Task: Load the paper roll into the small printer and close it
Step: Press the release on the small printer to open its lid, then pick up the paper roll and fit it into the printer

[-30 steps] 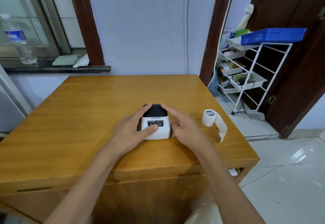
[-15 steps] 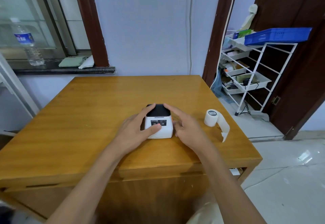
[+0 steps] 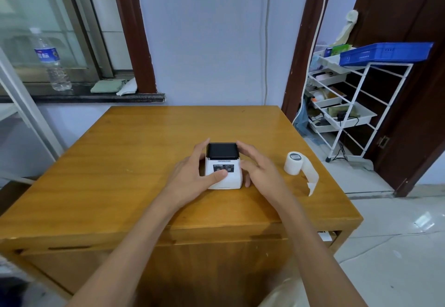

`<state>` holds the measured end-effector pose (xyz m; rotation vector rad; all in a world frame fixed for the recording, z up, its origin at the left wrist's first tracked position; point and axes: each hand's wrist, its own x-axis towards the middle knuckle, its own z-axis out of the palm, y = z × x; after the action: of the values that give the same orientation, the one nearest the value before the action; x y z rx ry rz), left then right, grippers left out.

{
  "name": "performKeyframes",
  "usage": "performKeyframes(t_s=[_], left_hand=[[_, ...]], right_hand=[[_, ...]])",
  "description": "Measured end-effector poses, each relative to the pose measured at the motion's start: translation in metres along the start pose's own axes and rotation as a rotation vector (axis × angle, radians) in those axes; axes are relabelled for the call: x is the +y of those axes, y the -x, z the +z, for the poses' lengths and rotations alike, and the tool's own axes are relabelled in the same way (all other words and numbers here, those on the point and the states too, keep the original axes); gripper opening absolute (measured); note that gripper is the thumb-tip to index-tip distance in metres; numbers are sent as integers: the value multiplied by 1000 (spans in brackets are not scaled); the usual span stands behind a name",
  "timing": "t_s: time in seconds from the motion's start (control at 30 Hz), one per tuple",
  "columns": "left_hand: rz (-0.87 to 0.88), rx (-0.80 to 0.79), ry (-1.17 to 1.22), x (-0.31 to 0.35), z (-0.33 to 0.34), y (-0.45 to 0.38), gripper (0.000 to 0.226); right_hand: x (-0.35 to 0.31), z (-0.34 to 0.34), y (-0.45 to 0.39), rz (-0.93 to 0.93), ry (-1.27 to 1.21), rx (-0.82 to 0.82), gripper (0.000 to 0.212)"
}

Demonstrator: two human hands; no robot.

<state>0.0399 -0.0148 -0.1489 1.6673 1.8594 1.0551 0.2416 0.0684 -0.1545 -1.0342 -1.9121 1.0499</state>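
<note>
A small white printer (image 3: 230, 179) with a black lid stands near the middle of the wooden table (image 3: 134, 162), its lid down. My left hand (image 3: 192, 174) wraps its left side, thumb pressed on the front face. My right hand (image 3: 260, 169) cups its right side, fingers reaching the lid's far corner. The white paper roll (image 3: 293, 163) stands on end to the right of the printer, apart from both hands, with a loose strip trailing toward the table's right edge.
A white wire rack (image 3: 349, 104) with trays and a blue basket (image 3: 385, 52) stands by the dark door on the right. A water bottle (image 3: 51, 66) and folded cloths (image 3: 108, 86) sit on the window ledge at the back left.
Both hands stay on the printer with fingers shifted slightly along the lid. The camera view has tilted a little; the paper roll has not moved.
</note>
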Motion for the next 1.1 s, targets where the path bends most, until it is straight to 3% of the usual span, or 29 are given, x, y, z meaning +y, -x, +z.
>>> performKeyframes(t_s=[0.17,0.57,0.77,1.0,1.1], left_hand=[[-57,6,11,1,1,-1,113],[-40,14,2,7,-3,5,107],[-77,14,23,8,-4,4,118],[-54,14,-4,11,-5,7,72],[-25,20,8,11,-6,9,65]], right_hand=[[-8,4,4,-25,92,32,52],[-32,1,-19,-88,398,81,35],[-56,4,-53,87,334,33,46],[-64,9,-70,242,353,12,66],[-58,16,-54,174,353,225,60]])
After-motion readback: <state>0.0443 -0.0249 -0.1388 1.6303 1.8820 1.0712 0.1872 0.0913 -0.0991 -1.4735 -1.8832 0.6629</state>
